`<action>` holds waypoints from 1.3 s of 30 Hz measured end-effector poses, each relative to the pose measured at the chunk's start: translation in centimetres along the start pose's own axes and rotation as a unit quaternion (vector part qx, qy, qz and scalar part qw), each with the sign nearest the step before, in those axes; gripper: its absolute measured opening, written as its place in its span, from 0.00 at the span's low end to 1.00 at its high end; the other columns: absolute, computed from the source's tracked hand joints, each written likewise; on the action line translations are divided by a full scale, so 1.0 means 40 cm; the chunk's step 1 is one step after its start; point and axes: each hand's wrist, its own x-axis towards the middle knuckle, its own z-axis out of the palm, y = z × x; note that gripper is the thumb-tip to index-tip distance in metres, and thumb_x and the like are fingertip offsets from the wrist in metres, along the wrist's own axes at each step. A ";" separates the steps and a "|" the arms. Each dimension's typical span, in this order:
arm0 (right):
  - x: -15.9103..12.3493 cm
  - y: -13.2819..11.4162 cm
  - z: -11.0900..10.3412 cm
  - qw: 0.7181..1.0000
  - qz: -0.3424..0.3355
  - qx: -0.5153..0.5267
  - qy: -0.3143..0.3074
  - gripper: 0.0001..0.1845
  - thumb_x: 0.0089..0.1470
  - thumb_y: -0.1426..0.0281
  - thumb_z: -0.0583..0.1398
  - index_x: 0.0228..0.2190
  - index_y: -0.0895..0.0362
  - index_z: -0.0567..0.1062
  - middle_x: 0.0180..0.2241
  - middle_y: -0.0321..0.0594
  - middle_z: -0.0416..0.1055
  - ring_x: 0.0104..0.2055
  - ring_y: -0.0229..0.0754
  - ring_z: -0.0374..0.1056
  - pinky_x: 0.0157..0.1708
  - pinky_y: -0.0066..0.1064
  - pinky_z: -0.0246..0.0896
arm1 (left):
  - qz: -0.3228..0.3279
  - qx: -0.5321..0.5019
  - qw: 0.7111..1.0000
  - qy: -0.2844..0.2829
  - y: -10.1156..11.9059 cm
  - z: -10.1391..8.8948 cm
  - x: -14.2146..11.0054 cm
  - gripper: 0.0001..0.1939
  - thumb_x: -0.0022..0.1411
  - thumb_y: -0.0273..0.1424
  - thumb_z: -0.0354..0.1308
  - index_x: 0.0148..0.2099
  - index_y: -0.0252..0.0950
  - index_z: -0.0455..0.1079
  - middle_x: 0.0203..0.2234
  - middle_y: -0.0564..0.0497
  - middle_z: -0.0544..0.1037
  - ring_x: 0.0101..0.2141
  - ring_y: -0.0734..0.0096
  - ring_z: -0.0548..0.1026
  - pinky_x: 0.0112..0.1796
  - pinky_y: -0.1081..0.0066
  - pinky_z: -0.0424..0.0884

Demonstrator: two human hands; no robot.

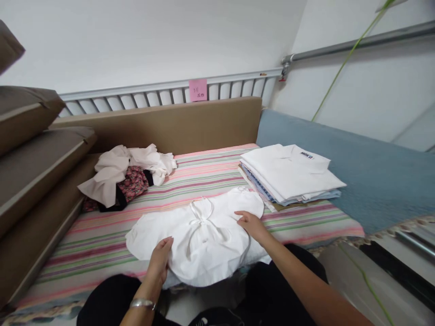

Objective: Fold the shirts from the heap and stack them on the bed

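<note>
White cloth garment with thin tie strings [207, 237], spread before us on the pink-and-green striped fabric cover [91, 237]; our left hand [160, 257] and right hand [252, 225] each pinch its sides, fingertips nearly together.

White garment [217, 251], probably a blouse, between left hand [162, 255] and right hand [250, 225].
Rumpled, spread sideways; thin tie [203, 221] looped mid-front; near edge below both hands.

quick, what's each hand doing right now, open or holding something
Left hand: fingers curled at the white garment; grip can't be told.
Right hand: fingers bent over the same garment; grip can't be told.
</note>
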 end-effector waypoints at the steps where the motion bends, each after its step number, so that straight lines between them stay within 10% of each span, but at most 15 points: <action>1: -0.004 -0.008 -0.009 1.000 -0.012 -0.016 0.021 0.19 0.48 0.74 0.52 0.43 0.59 0.71 0.26 0.36 0.71 0.28 0.38 0.67 0.31 0.31 0.63 | 0.022 0.028 0.999 0.024 0.004 -0.004 0.000 0.18 0.51 0.40 0.58 0.39 0.32 0.69 0.25 0.48 0.75 0.28 0.66 0.73 0.33 0.65 0.70; 4: -0.045 -0.047 -0.035 0.988 -0.130 -0.075 0.035 0.15 0.52 0.73 0.52 0.39 0.57 0.74 0.33 0.41 0.72 0.36 0.41 0.67 0.39 0.34 0.61 | 0.184 0.151 0.970 0.059 0.020 -0.014 -0.021 0.17 0.55 0.38 0.54 0.45 0.34 0.68 0.34 0.46 0.74 0.36 0.61 0.73 0.41 0.60 0.69; 7: -0.101 -0.084 -0.051 0.954 -0.251 -0.150 -0.064 0.12 0.53 0.73 0.54 0.38 0.54 0.74 0.38 0.41 0.73 0.43 0.42 0.65 0.44 0.35 0.58 | 0.371 0.326 0.867 -0.072 0.027 -0.003 -0.072 0.15 0.62 0.32 0.44 0.47 0.39 0.67 0.43 0.45 0.73 0.45 0.63 0.71 0.47 0.63 0.66; 10: -0.129 -0.097 -0.060 0.912 -0.287 -0.250 -0.150 0.16 0.50 0.75 0.57 0.42 0.52 0.73 0.40 0.39 0.72 0.45 0.44 0.64 0.44 0.36 0.55 | 0.381 0.473 0.763 -0.220 0.024 0.022 -0.117 0.21 0.63 0.25 0.41 0.56 0.43 0.61 0.52 0.48 0.69 0.45 0.67 0.72 0.44 0.68 0.68; 17: -0.088 -0.092 -0.064 0.841 -0.330 -0.382 -0.196 0.19 0.49 0.68 0.61 0.45 0.53 0.71 0.38 0.41 0.72 0.41 0.45 0.66 0.40 0.35 0.52 | 0.343 0.672 0.599 -0.268 0.093 0.044 -0.105 0.17 0.57 0.28 0.52 0.50 0.35 0.65 0.43 0.43 0.72 0.41 0.59 0.72 0.40 0.63 0.67; 24: -0.046 -0.134 -0.083 0.826 -0.338 -0.414 -0.176 0.20 0.53 0.55 0.57 0.39 0.56 0.75 0.33 0.43 0.73 0.38 0.45 0.66 0.40 0.36 0.50 | 0.401 0.624 0.609 -0.283 0.258 0.028 -0.058 0.22 0.59 0.48 0.48 0.36 0.34 0.71 0.34 0.44 0.73 0.37 0.59 0.71 0.39 0.63 0.65; 30: -0.066 -0.169 -0.060 0.846 -0.367 -0.357 -0.150 0.28 0.47 0.49 0.59 0.41 0.57 0.72 0.37 0.45 0.71 0.43 0.48 0.62 0.42 0.38 0.51 | 0.399 0.629 0.604 -0.283 0.336 0.033 -0.036 0.12 0.53 0.41 0.59 0.31 0.37 0.72 0.32 0.49 0.72 0.36 0.62 0.71 0.38 0.65 0.62; 39: -0.060 -0.139 -0.036 0.887 -0.314 -0.328 -0.089 0.10 0.50 0.77 0.54 0.34 0.57 0.73 0.42 0.44 0.70 0.48 0.46 0.61 0.47 0.38 0.50 | 0.417 0.609 0.612 -0.284 0.330 0.008 -0.005 0.08 0.50 0.20 0.49 0.30 0.37 0.66 0.34 0.48 0.72 0.38 0.64 0.69 0.39 0.65 0.62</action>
